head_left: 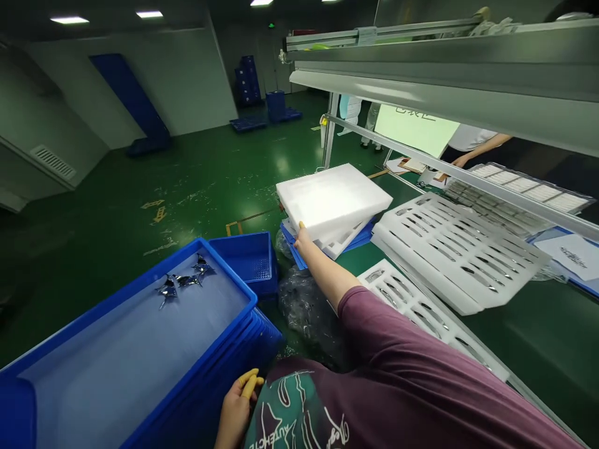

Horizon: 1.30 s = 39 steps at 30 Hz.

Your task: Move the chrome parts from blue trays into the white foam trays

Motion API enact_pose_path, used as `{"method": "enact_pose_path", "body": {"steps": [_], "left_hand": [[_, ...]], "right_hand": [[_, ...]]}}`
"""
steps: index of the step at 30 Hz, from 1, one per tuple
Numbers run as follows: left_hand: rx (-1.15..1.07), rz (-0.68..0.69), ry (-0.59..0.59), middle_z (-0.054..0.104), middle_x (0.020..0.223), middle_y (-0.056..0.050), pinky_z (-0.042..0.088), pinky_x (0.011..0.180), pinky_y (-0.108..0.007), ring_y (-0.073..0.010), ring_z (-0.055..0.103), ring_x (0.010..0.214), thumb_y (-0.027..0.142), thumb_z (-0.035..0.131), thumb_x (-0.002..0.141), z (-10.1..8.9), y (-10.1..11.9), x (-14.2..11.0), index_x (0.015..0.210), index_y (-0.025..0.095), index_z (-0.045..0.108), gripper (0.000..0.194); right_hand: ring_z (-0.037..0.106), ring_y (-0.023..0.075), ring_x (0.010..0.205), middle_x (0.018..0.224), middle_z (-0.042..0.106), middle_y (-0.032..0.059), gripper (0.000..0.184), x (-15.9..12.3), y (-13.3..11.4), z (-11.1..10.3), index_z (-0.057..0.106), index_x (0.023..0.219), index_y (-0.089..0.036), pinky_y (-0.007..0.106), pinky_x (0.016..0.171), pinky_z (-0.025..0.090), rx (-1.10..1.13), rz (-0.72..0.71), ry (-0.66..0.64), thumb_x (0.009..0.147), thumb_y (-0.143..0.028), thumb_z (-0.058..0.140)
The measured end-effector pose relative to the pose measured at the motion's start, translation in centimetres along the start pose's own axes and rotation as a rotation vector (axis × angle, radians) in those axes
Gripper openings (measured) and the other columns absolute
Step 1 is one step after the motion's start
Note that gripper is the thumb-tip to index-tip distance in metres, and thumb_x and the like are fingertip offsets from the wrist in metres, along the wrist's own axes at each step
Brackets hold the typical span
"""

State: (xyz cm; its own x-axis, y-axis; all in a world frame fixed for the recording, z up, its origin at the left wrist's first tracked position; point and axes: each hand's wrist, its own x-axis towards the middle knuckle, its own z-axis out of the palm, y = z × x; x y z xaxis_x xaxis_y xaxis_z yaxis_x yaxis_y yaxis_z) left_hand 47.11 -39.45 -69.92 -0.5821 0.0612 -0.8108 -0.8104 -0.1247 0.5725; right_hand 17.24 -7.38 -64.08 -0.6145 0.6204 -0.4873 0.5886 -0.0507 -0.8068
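Observation:
My right hand [302, 238] reaches forward and grips the near left edge of a thick stack of white foam sheets [334, 194]; its thumb shows, the other fingers are largely hidden. Under that stack lie a cut-out white foam piece and blue sheets [360, 238]. My left hand [238, 402], with yellow finger covers, is low by my shirt, fingers curled together with nothing visible in them. Beside it stands a pile of nested blue trays [255, 305]; the top one holds several shiny metal pieces [180, 282] on a pale liner.
To the right, slotted foam trays [461, 246] and another foam tray [428, 312] hold shiny blade-like parts on the green table. A blue crate [248, 262] and clear plastic bags [309, 305] are ahead. A metal shelf frame [421, 140] crosses overhead; a person's arm [484, 148] is behind it.

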Motion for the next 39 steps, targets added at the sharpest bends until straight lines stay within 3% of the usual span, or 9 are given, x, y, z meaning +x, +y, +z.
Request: {"method": "enact_pose_path", "body": {"steps": [5, 8, 12, 16, 21, 27, 31, 36, 39], "left_hand": [[-0.003, -0.013, -0.051, 0.067, 0.073, -0.007, 0.037, 0.047, -0.024, -0.0107, 0.045, 0.050, 0.045, 0.074, 0.040, -0.2, 1.1, 0.7, 0.085, 0.016, 0.069, 0.054], [0.088, 0.015, -0.188, 0.067, 0.073, -0.007, 0.034, 0.046, -0.023, -0.0098, 0.043, 0.049, 0.047, 0.075, 0.041, 0.8, 3.2, 1.0, 0.087, 0.015, 0.069, 0.057], [0.234, 0.062, -0.352, 0.064, 0.064, -0.005, 0.030, 0.043, -0.022, -0.0097, 0.041, 0.046, 0.051, 0.075, 0.041, 3.2, 5.6, 1.7, 0.087, 0.014, 0.070, 0.059], [0.439, 0.136, -0.508, 0.058, 0.054, -0.003, 0.027, 0.041, -0.023, -0.0112, 0.040, 0.044, 0.051, 0.073, 0.046, 6.1, 7.0, 2.1, 0.087, 0.015, 0.071, 0.055], [0.522, 0.168, -0.657, 0.064, 0.065, -0.006, 0.027, 0.043, -0.022, -0.0090, 0.040, 0.045, 0.046, 0.074, 0.045, 9.5, 7.7, 2.5, 0.087, 0.014, 0.070, 0.053], [0.523, 0.183, -0.731, 0.065, 0.069, -0.007, 0.026, 0.042, -0.020, -0.0066, 0.037, 0.042, 0.046, 0.074, 0.053, 13.5, 6.4, 4.2, 0.099, 0.011, 0.066, 0.058], [0.497, 0.099, -0.722, 0.067, 0.104, -0.011, 0.037, 0.048, -0.018, -0.0094, 0.056, 0.059, 0.031, 0.065, 0.073, 16.0, 5.8, 4.6, 0.113, 0.019, 0.058, 0.042], [0.470, -0.078, -0.720, 0.051, 0.133, -0.013, 0.049, 0.061, -0.023, -0.0175, 0.064, 0.093, 0.038, 0.055, 0.086, 18.4, 5.1, 5.4, 0.128, 0.026, 0.043, 0.045], [0.518, -0.092, -0.728, 0.045, 0.140, -0.012, 0.052, 0.068, -0.027, -0.0207, 0.061, 0.107, 0.039, 0.049, 0.089, 20.0, 4.1, 6.5, 0.138, 0.033, 0.030, 0.053]], "right_hand": [[0.060, 0.0160, 0.067, 0.083, 0.060, 0.0051, 0.056, -3.7, 1.2, -3.6, 0.044, 0.121, -0.019, 0.025, 0.056, 0.048, 0.335, 0.044, 0.122, 0.088, -0.062, 0.026], [0.051, 0.0129, 0.052, 0.070, 0.057, 0.0020, 0.050, -7.9, 2.7, -7.9, 0.050, 0.106, -0.019, 0.023, 0.046, 0.040, 0.557, -0.014, 0.082, 0.086, -0.060, 0.031], [0.035, 0.0099, 0.043, 0.069, 0.056, 0.0020, 0.050, -14.1, 5.1, -14.6, 0.052, 0.098, -0.020, 0.022, 0.042, 0.032, 0.609, -0.134, 0.065, 0.083, -0.061, 0.028], [0.024, 0.0094, 0.041, 0.068, 0.055, 0.0032, 0.050, -19.5, 8.6, -20.4, 0.053, 0.089, -0.021, 0.024, 0.043, 0.028, 0.625, -0.149, 0.036, 0.080, -0.061, 0.024], [0.016, 0.0080, 0.041, 0.061, 0.050, 0.0011, 0.051, -24.5, 15.5, -25.3, 0.050, 0.078, -0.022, 0.023, 0.044, 0.022, 0.795, -0.037, 0.005, 0.077, -0.066, 0.024], [0.013, 0.0057, 0.039, 0.051, 0.041, -0.0041, 0.050, -27.7, 25.8, -26.9, 0.045, 0.070, -0.021, 0.020, 0.042, 0.017, 1.010, 0.011, -0.224, 0.077, -0.069, 0.035], [0.012, 0.0048, 0.036, 0.045, 0.034, -0.0073, 0.048, -29.6, 32.1, -26.0, 0.043, 0.065, -0.020, 0.019, 0.041, 0.015, 1.182, -0.016, -0.339, 0.077, -0.067, 0.045], [0.012, 0.0034, 0.033, 0.042, 0.033, -0.0080, 0.050, -32.3, 37.3, -25.6, 0.044, 0.063, -0.019, 0.019, 0.041, 0.014, 1.301, 0.102, -0.112, 0.079, -0.067, 0.045], [0.019, 0.0035, 0.032, 0.046, 0.041, -0.0056, 0.044, -33.6, 39.4, -26.2, 0.047, 0.070, -0.019, 0.018, 0.041, 0.016, 1.305, 0.273, 0.236, 0.087, -0.058, 0.039]]}}
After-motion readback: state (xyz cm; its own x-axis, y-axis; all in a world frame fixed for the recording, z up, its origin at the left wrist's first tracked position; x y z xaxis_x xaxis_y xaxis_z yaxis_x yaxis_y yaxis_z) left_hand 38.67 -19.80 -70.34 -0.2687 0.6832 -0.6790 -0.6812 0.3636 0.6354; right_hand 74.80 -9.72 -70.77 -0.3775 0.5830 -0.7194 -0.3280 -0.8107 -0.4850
